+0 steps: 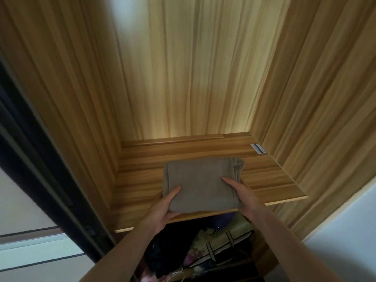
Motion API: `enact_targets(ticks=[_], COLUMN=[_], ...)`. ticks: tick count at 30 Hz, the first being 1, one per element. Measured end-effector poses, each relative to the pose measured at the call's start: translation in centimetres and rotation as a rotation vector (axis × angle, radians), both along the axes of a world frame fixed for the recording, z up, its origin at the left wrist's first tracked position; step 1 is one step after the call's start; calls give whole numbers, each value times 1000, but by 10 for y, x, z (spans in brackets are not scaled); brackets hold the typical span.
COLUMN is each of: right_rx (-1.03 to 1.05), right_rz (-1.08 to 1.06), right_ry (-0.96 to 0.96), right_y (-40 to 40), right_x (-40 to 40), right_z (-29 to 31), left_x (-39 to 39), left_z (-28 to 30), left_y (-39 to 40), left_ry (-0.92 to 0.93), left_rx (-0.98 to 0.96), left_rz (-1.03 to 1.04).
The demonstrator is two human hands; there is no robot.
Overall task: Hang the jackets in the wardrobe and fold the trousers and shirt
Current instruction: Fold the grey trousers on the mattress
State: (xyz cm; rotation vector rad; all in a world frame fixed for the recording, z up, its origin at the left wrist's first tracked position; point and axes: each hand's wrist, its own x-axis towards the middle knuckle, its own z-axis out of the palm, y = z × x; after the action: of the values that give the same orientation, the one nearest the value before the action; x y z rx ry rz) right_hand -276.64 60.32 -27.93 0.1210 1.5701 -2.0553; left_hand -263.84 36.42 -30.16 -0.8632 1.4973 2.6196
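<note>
The folded garment [200,185], a grey-brown piece already made into a neat flat rectangle, lies on the wooden shelf [270,176] inside the wardrobe, with its near edge just at the front edge of the shelf. If it is the trousers or the shirt I cannot tell from this view; the layered edges on its right side suggest several folds. The left hand [165,204] holds the near left corner, thumb on top and the fingers under the cloth, and the right hand [238,192] holds the near right side in the same closed way, so both hands are gripping the garment and not yet free. I judge that the folding of this one piece is finished and that it is now being placed or pushed onto the shelf. No hanging jackets and no other folded piece are visible here, so the rest of the task cannot be checked. Around the garment the shelf is bare except a small label [258,148] in the far right corner, well apart from the cloth, so nothing blocks a push deeper inside. Below the shelf there is a lower compartment with dark clothes [173,247] and a patterned bag [221,247], crowded, but not touching the garment. The wooden walls stand close on both sides.
</note>
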Motion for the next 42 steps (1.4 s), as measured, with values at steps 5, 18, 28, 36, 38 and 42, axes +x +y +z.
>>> enact_targets(ticks=[5,18,28,36,38,42], right_rx=[153,564,1024,1147,1174,1129], right_rz=[-148,-85,146,183,205,270], right_ry=[49,238,1163,1288,1278,1162], right_y=[-21,-36,-41,-39,-39,-40], right_x=[-36,-71,-39,-34,-34,-35], right_z=[-29,-98,-104,-123,-121,-108], left_x=[-27,-60,-61,-55,-55,-56], left_z=[-19,-79,-84,-99,-97,-84], left_y=[1,-5,12,12,14,9], left_ry=[5,-222,-107,-77,-89,-96], left_rx=[-30,-641,-1675,-1831,-1843,-1822], left_rz=[133,161,-105,-260,-270,-327])
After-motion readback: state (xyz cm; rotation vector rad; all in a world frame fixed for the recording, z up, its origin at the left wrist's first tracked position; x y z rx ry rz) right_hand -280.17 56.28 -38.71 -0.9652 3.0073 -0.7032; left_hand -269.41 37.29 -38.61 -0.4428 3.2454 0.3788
